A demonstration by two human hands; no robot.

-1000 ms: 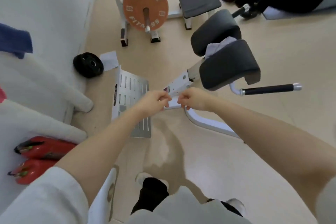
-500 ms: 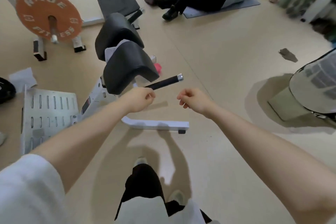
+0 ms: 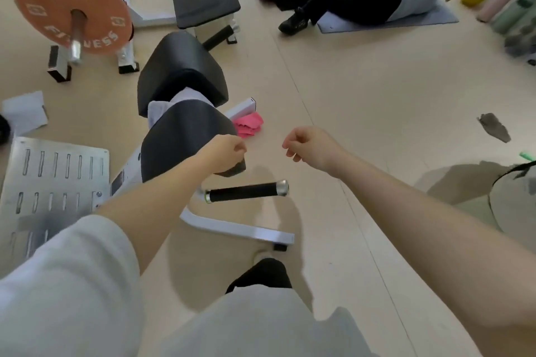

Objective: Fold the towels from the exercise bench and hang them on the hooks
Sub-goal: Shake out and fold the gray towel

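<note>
Both hands, left (image 3: 224, 153) and right (image 3: 309, 146), clenched, empty. Risk: pale grey towel (image 3: 174, 104), wedged between black padded counter cushions (image 3: 179, 72) centre-left, snags when pulled.

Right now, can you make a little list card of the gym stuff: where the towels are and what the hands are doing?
white towel: tucked between the two black pads
pink towel: on the floor beside the bench
left hand: curled, holding nothing
right hand: curled, holding nothing
bench handle: black, sticks out below the hands
hooks: not in view
</note>
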